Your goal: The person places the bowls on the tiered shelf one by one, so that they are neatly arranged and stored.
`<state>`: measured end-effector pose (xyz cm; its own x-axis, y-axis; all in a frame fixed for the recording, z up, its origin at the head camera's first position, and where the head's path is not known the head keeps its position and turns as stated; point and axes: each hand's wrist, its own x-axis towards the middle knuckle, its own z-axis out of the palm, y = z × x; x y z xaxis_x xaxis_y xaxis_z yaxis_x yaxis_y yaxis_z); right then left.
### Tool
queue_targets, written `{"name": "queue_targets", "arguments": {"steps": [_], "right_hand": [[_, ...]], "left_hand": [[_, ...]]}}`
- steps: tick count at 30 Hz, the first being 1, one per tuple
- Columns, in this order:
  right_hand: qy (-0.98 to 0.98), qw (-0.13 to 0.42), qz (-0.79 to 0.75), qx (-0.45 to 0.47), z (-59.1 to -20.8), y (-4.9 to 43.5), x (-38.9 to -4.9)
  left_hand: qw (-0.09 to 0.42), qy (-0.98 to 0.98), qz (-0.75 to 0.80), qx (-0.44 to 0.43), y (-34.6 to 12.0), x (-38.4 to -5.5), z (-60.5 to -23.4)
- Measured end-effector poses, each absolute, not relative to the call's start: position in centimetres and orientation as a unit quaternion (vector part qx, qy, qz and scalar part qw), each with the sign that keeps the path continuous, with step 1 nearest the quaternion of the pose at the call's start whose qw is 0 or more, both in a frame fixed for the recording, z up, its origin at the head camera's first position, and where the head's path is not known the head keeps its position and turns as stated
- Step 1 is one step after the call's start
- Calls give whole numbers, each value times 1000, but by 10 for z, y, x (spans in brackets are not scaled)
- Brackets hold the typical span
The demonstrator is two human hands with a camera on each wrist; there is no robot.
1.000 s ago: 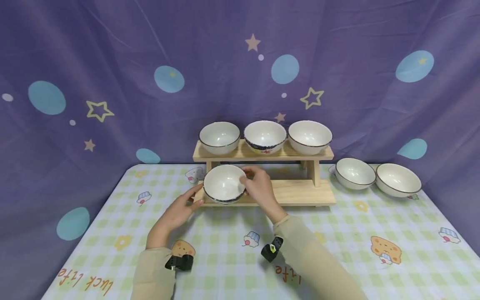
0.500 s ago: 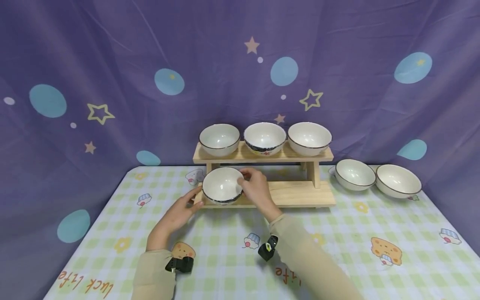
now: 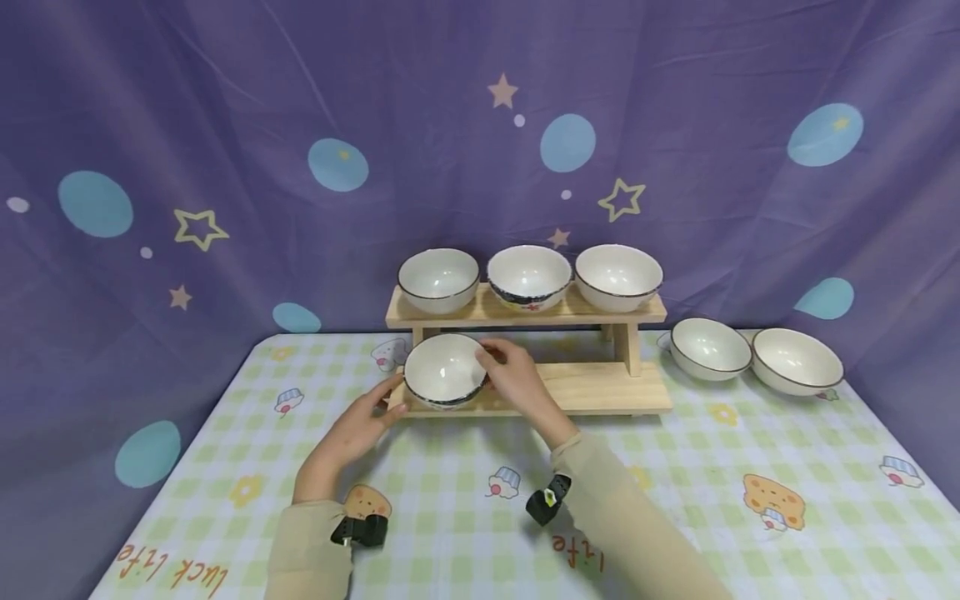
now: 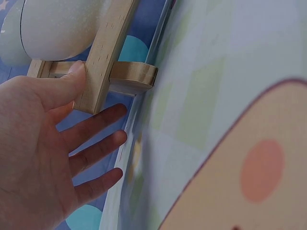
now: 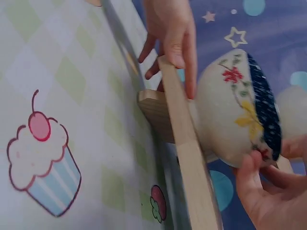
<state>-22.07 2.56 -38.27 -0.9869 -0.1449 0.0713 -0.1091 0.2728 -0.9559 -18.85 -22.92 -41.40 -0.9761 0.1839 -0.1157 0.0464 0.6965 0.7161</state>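
A white bowl [image 3: 444, 370] with a dark blue band and flowers outside stands upright on the left of the lower step of a two-tier wooden stand [image 3: 600, 387]. My right hand [image 3: 517, 379] pinches its right side; in the right wrist view the thumb lies on the outer wall near the rim. My left hand [image 3: 356, 429] holds the left end of the lower board between thumb and index finger. Its other fingers spread below the board in the left wrist view. Three bowls, a plain left bowl [image 3: 438, 282], a patterned middle bowl [image 3: 529, 279] and a right bowl [image 3: 619, 278], line the upper step.
Two more dark-rimmed bowls, a nearer-in bowl [image 3: 710, 350] and an outer bowl [image 3: 797, 362], sit on the table right of the stand. A checked cloth [image 3: 450, 533] covers the table. Behind hangs a purple curtain [image 3: 420, 100].
The patterned bowl has shifted slightly left on the lower step, with my right hand on it. My left hand stays at the board's end.
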Motion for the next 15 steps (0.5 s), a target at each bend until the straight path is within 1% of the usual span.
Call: {"name": "queue_targets", "arguments": {"steps": [7,10,15], "right_hand": [[775,33,-619,-125,-381,52,-209],[784,26,-601,-151,-383,66,-205],[799,-1,-578,-166,-385,89,-198]], "left_hand": [[87,916,386,63,-228,-189,-415],[87,917,383,65,-229,-190,-416],[84,917,383,67,-229,-189,-417]]}}
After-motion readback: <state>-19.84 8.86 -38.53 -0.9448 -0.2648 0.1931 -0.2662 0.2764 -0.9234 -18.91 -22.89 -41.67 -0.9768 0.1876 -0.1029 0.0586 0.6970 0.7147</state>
